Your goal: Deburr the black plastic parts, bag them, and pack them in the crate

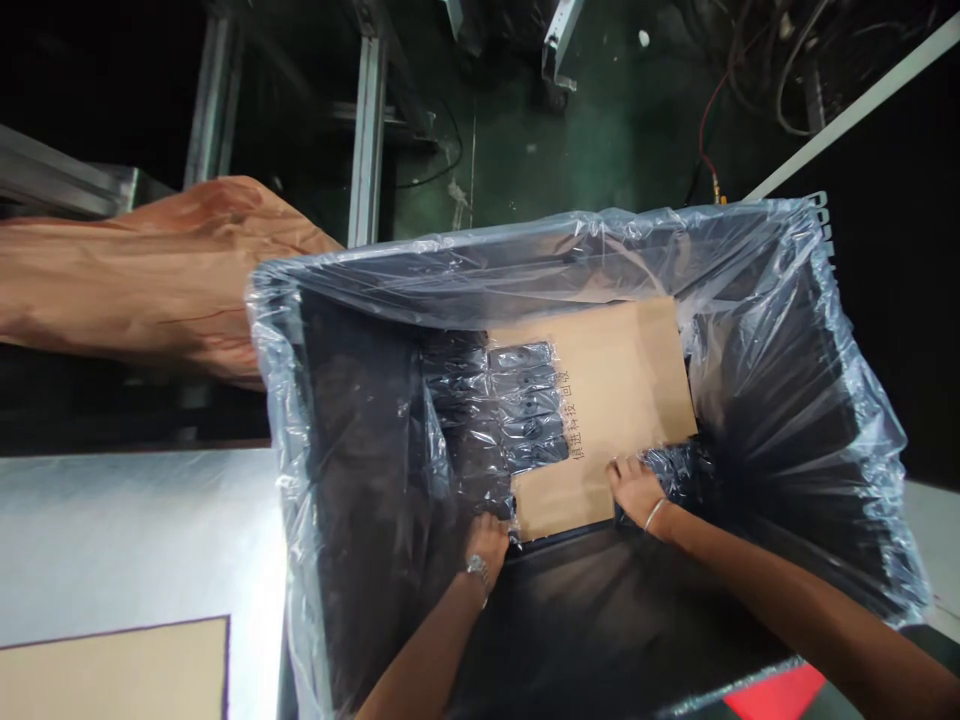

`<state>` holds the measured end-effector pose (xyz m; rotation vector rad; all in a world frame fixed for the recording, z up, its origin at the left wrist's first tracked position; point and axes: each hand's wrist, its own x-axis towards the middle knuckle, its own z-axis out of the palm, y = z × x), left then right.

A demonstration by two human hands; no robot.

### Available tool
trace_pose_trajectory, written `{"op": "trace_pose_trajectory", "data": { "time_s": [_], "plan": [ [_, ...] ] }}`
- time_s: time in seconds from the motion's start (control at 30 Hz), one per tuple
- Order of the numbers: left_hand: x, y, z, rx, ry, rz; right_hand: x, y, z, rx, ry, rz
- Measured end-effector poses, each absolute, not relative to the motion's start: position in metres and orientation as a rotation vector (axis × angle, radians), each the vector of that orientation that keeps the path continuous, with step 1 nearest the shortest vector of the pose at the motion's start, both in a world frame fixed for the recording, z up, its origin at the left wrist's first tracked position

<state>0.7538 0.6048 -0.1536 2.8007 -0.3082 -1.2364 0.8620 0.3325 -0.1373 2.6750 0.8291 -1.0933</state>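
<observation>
A deep black bin lined with clear plastic film [585, 600] stands in front of me, and both my hands reach down into it. On its floor lies a brown cardboard sheet [615, 375] with dark printed characters. My left hand [489, 545], with a watch at the wrist, has its fingers curled at the sheet's lower left corner. Bent fingers of my right hand [637, 490] are at the sheet's lower right edge; their tips are partly hidden. Several dark plastic-wrapped pieces [529, 405] lie in a column over the sheet's left part, with more wrapped pieces [465, 390] beside them.
Left of the bin is a metal surface [142, 540] with a flat tan sheet [112, 670] on it. Crumpled brown paper [150, 270] lies behind that. Metal frame posts [367, 140] and a red hose [705, 130] are beyond the bin. Something red [780, 692] shows below its near edge.
</observation>
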Motion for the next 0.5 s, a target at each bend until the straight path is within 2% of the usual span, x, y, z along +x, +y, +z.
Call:
{"op": "trace_pose_trajectory", "data": {
  "time_s": [0.17, 0.33, 0.5],
  "plan": [
    [0.756, 0.603, -0.134, 2.671, -0.174, -1.29, 0.848, 0.321, -0.152, 2.601, 1.379, -1.057],
    [0.782, 0.587, -0.124, 2.431, 0.024, -1.245, 0.844, 0.287, -0.158, 2.585, 1.489, -1.024],
    [0.821, 0.533, -0.139, 2.079, 0.217, -1.09, 0.855, 0.284, -0.135, 2.72, 1.529, -0.952]
  ]
}}
